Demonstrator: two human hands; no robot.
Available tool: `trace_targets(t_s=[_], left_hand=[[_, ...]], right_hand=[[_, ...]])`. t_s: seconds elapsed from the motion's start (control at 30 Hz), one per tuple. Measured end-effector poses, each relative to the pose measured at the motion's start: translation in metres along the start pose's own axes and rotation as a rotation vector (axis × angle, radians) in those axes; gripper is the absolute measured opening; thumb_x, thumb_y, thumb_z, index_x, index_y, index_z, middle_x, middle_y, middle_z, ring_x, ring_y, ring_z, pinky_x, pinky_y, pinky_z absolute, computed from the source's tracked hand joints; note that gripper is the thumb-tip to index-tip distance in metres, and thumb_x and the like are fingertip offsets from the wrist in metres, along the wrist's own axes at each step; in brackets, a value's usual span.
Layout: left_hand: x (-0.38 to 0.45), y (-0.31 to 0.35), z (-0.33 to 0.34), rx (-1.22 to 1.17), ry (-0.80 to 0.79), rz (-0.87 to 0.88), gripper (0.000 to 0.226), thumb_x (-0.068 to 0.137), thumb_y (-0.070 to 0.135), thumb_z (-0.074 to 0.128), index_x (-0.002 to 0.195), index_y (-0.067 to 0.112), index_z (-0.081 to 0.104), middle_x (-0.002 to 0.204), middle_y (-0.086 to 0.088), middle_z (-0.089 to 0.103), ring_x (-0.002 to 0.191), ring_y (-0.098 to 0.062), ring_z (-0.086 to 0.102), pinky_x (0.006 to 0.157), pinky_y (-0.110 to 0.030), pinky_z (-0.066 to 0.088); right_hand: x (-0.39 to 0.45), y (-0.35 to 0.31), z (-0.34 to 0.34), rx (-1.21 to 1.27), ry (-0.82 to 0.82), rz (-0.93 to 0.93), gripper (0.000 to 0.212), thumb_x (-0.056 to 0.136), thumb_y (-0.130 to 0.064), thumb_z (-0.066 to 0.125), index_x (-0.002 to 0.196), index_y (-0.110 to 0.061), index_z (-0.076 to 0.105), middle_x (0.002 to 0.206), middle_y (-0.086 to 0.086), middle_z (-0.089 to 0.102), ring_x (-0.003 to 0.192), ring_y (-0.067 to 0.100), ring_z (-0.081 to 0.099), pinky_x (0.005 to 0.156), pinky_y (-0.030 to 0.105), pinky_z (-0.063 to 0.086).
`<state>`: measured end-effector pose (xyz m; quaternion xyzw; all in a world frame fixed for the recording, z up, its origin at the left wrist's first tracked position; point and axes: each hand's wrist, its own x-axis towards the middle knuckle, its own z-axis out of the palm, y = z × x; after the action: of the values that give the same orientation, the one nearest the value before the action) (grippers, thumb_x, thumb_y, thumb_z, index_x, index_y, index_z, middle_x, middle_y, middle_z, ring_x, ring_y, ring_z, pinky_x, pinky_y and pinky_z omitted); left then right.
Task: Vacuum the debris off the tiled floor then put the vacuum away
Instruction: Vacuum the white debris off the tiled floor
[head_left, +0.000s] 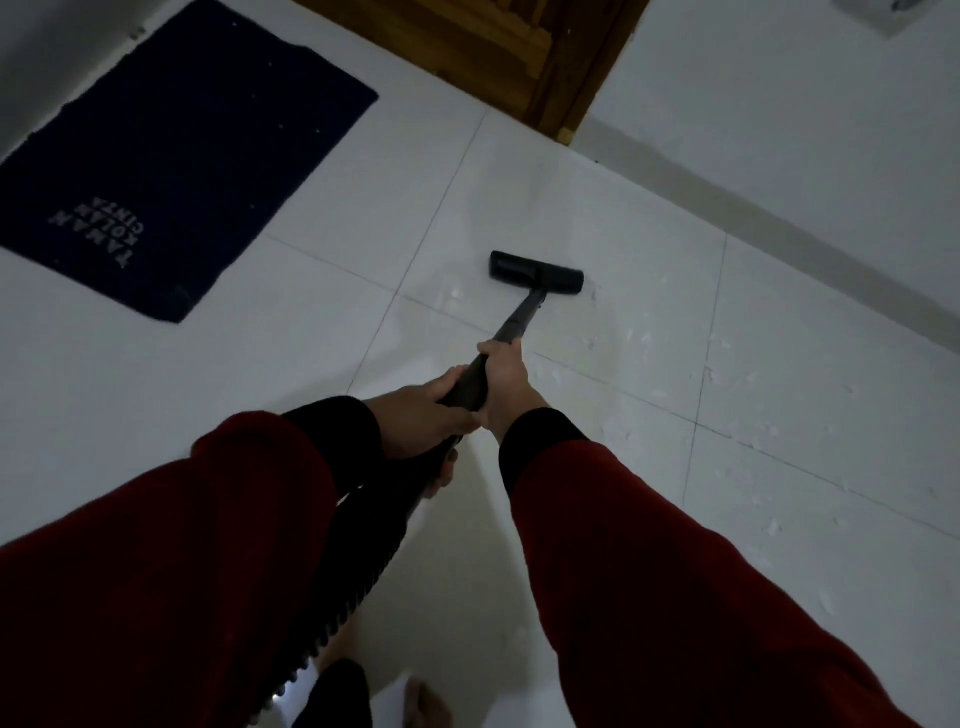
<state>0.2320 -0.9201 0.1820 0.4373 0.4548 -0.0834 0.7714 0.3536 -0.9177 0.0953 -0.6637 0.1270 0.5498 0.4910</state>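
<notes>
A black vacuum wand (519, 317) slants down to a flat black floor head (536, 273) resting on the white tiled floor (322, 322). My right hand (506, 384) grips the wand farther along, and my left hand (421, 415) grips it just behind, near where the ribbed black hose (358, 561) joins. Small pale scraps of debris (649, 340) lie scattered on the tiles right of the floor head and along the right side. The vacuum's body is out of view.
A dark blue mat (171, 171) with white lettering lies at the left. A wooden door frame (561, 67) stands at the top centre, and a white wall (779, 119) with a skirting edge runs down the right. My bare foot (421, 701) shows at the bottom.
</notes>
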Motion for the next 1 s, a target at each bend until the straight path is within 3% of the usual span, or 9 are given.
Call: trace_targets(t_s=[0.13, 0.23, 0.37, 0.5, 0.77, 1.0], left_hand=[[-0.012, -0.028, 0.031, -0.001, 0.019, 0.0, 0.059, 0.097, 0.018, 0.046, 0.142, 0.046, 0.02, 0.068, -0.012, 0.044, 0.041, -0.016, 0.047, 0.039, -0.023, 0.043], [-0.022, -0.048, 0.049, -0.004, 0.047, -0.011, 0.064, 0.097, 0.019, 0.046, 0.145, 0.046, 0.015, 0.068, -0.012, 0.045, 0.036, -0.013, 0.049, 0.039, -0.022, 0.044], [-0.037, -0.073, 0.07, 0.002, 0.071, -0.012, 0.066, 0.096, 0.019, 0.047, 0.145, 0.048, 0.013, 0.068, -0.012, 0.046, 0.036, -0.012, 0.05, 0.04, -0.023, 0.044], [-0.052, -0.097, 0.083, 0.058, 0.094, -0.005, 0.068, 0.096, 0.019, 0.048, 0.145, 0.048, 0.012, 0.069, -0.011, 0.047, 0.036, -0.012, 0.052, 0.041, -0.024, 0.045], [-0.077, -0.151, 0.1, 0.103, 0.105, 0.004, 0.07, 0.095, 0.021, 0.049, 0.144, 0.051, 0.009, 0.069, -0.011, 0.05, 0.042, -0.013, 0.053, 0.043, -0.024, 0.047], [-0.093, -0.205, 0.107, 0.064, 0.13, 0.034, 0.07, 0.095, 0.02, 0.05, 0.143, 0.052, 0.011, 0.067, -0.011, 0.049, 0.044, -0.016, 0.052, 0.041, -0.025, 0.047]], right_hand=[[-0.012, 0.023, -0.03, 0.016, -0.04, 0.014, 0.063, 0.096, -0.012, 0.042, 0.147, -0.041, 0.022, 0.117, 0.012, 0.038, 0.063, 0.021, 0.051, 0.064, 0.034, 0.052], [-0.025, 0.038, -0.046, -0.009, -0.063, 0.019, 0.064, 0.097, -0.012, 0.042, 0.148, -0.044, 0.02, 0.132, 0.013, 0.042, 0.07, 0.021, 0.052, 0.079, 0.039, 0.053], [-0.042, 0.058, -0.066, -0.013, -0.076, 0.011, 0.067, 0.096, -0.008, 0.046, 0.148, -0.042, 0.021, 0.136, 0.013, 0.043, 0.07, 0.021, 0.053, 0.069, 0.035, 0.054], [-0.055, 0.084, -0.084, 0.027, -0.121, 0.031, 0.079, 0.089, 0.003, 0.053, 0.148, -0.04, 0.021, 0.108, 0.01, 0.049, 0.062, 0.019, 0.051, 0.059, 0.03, 0.052], [-0.077, 0.132, -0.108, -0.02, -0.155, 0.048, 0.09, 0.084, 0.006, 0.057, 0.147, -0.046, 0.017, 0.129, 0.02, 0.048, 0.062, 0.019, 0.053, 0.053, 0.028, 0.051], [-0.091, 0.177, -0.116, -0.063, -0.14, 0.021, 0.088, 0.085, 0.006, 0.055, 0.147, -0.043, 0.018, 0.114, 0.018, 0.05, 0.06, 0.019, 0.053, 0.055, 0.029, 0.05]])
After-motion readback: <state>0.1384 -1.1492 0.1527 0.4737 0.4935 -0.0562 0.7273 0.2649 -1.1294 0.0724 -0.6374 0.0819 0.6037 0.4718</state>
